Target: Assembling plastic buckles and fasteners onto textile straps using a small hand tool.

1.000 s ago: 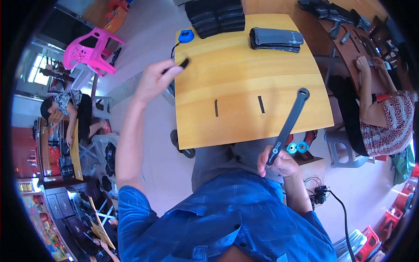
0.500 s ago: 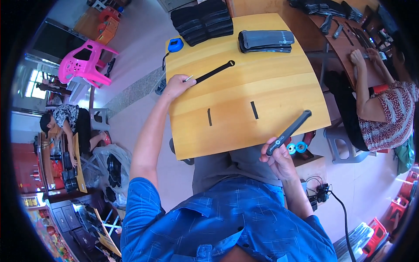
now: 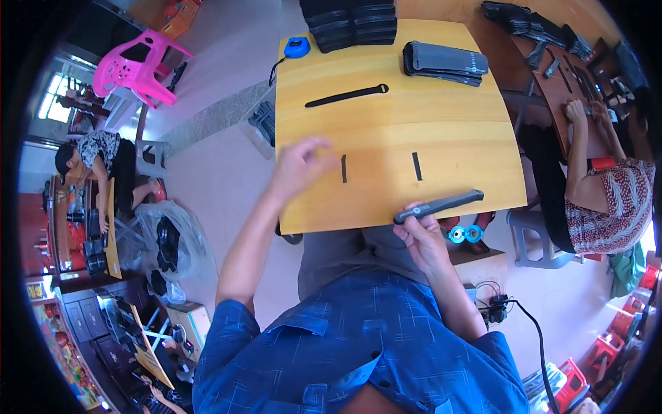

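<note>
My right hand (image 3: 426, 241) grips one end of a folded dark grey strap (image 3: 452, 203) at the table's near right edge; its other end points right. My left hand (image 3: 303, 168) is over the table's left side, slightly blurred, with fingers apart and nothing visible in them. Beyond it, a black strap (image 3: 345, 95) with a looped end lies flat on the yellow wooden table (image 3: 383, 203). Two short black strips, a left one (image 3: 344, 169) and a right one (image 3: 416, 166), sit on the tabletop; the left one is just beside my left fingers.
A stack of black straps (image 3: 352, 26) and a bundle of grey straps (image 3: 445, 61) sit at the back. At the far left corner is a blue tape measure (image 3: 297, 47). One person (image 3: 603, 200) works at a table on the right, another (image 3: 103, 162) on the left.
My left hand has let go of the black strap, which now lies on the table, and has moved nearer. My right hand has swung the grey strap flatter and shifted slightly left.
</note>
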